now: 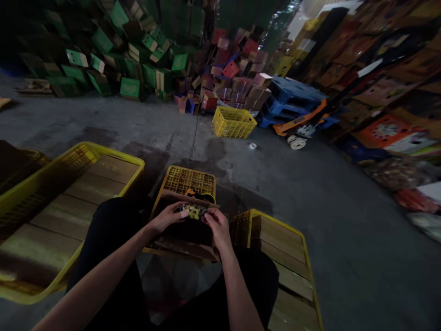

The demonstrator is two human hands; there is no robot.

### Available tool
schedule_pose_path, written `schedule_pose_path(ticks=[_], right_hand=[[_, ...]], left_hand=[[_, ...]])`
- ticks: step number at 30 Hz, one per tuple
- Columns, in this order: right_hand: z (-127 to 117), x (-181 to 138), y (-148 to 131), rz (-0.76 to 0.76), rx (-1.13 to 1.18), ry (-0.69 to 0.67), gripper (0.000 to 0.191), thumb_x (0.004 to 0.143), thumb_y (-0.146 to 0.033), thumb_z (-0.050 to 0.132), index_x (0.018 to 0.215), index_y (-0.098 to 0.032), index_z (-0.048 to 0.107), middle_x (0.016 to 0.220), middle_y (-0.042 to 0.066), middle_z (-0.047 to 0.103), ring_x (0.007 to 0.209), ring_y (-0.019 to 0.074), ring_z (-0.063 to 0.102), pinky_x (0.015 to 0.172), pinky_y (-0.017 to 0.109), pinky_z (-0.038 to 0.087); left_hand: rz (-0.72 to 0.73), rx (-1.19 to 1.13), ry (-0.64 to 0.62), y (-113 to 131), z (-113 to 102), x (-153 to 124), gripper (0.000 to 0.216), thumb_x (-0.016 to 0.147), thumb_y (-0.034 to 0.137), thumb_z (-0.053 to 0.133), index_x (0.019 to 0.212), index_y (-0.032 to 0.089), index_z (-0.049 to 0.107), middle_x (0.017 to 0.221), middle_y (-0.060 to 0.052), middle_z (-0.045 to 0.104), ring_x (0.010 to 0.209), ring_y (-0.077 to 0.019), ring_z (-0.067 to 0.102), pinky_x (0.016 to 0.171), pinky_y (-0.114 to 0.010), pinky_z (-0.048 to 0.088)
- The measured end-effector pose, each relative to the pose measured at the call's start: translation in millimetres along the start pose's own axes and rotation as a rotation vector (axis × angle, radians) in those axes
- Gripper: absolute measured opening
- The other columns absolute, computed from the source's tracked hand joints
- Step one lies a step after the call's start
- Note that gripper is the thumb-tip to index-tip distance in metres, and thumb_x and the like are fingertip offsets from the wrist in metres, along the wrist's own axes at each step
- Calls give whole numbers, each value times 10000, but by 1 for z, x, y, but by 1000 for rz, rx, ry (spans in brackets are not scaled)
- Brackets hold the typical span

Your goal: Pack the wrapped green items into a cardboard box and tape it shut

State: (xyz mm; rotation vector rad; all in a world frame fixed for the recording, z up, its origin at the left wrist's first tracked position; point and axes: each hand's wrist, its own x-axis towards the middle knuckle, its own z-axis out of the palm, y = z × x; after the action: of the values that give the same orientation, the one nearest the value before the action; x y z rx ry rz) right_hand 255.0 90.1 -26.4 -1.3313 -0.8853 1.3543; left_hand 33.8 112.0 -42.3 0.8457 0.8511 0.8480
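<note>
Between my two hands is a small shiny packet, clear with yellow and dark patches; its contents are too small to name. My left hand pinches its left end, and my right hand pinches the right end. Beneath them lies an open cardboard box with a dark inside, resting on an upturned yellow crate between my knees. A black and orange object, perhaps a tape dispenser or tool, sits just behind the box's far flap.
To my left, a large yellow crate holds several flat brown cartons. Another carton-filled yellow crate stands at my right. Ahead are a yellow crate, a white roll, an orange pallet jack, blue pallets and heaped green boxes.
</note>
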Motion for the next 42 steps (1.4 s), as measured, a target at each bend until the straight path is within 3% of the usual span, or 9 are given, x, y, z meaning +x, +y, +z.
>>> schedule_pose_path(ticks=[3, 7, 10, 13, 17, 26, 37, 42], right_hand=[[1, 0, 0, 2, -1, 19, 285, 670, -400, 807, 875, -236, 697, 798, 4, 700, 738, 205, 669, 779, 375, 563], [-1, 1, 0, 12, 15, 23, 319, 661, -420, 819, 893, -233, 704, 801, 10, 705, 726, 206, 657, 722, 355, 554], [-3, 3, 0, -12, -41, 42, 346, 661, -446, 827, 908, -229, 718, 832, 21, 716, 770, 218, 657, 698, 330, 541], [-3, 4, -2, -40, -66, 25, 386, 664, -466, 838, 947, -227, 729, 912, 32, 737, 864, 225, 666, 787, 331, 540], [1, 0, -3, 67, -2, -71, 434, 658, -494, 849, 973, -228, 716, 989, 40, 733, 917, 233, 671, 798, 352, 567], [3, -4, -4, 95, -14, -56, 408, 659, -541, 833, 850, -211, 689, 805, 4, 673, 782, 198, 646, 735, 350, 588], [7, -3, -6, 104, -1, -37, 435, 641, -558, 844, 837, -208, 675, 770, -4, 658, 754, 194, 638, 722, 355, 591], [3, 0, -2, 81, -9, -59, 426, 653, -558, 839, 843, -212, 680, 790, 2, 681, 773, 198, 652, 736, 343, 583]], left_hand=[[71, 113, -7, 4, 1, -1, 649, 703, 361, 861, 1282, 175, 634, 1225, -101, 693, 1142, -279, 624, 1040, -414, 446], [87, 194, -4, 8, 2, -2, 558, 727, 407, 833, 1189, 131, 682, 1123, -106, 727, 1050, -273, 653, 983, -392, 472], [62, 177, -32, 7, 2, -2, 484, 750, 459, 805, 1085, 122, 712, 1072, -109, 734, 1018, -272, 660, 913, -362, 507], [34, 124, -36, 4, 2, -1, 500, 740, 484, 808, 1074, 125, 709, 1078, -108, 730, 1017, -266, 661, 892, -359, 526], [11, 73, -31, 0, 0, 1, 514, 758, 507, 789, 1103, 136, 705, 1113, -112, 720, 1025, -259, 663, 901, -375, 535], [-46, 113, 9, 0, -1, 3, 544, 723, 568, 796, 1011, 111, 727, 970, -113, 744, 803, -206, 691, 731, -307, 553], [-66, 70, 44, -2, -1, 5, 536, 713, 567, 807, 983, 113, 721, 989, -116, 731, 861, -218, 681, 777, -341, 567], [-3, 92, -29, 1, -1, 2, 503, 740, 512, 806, 1057, 131, 717, 1033, -105, 733, 900, -221, 678, 807, -316, 529]])
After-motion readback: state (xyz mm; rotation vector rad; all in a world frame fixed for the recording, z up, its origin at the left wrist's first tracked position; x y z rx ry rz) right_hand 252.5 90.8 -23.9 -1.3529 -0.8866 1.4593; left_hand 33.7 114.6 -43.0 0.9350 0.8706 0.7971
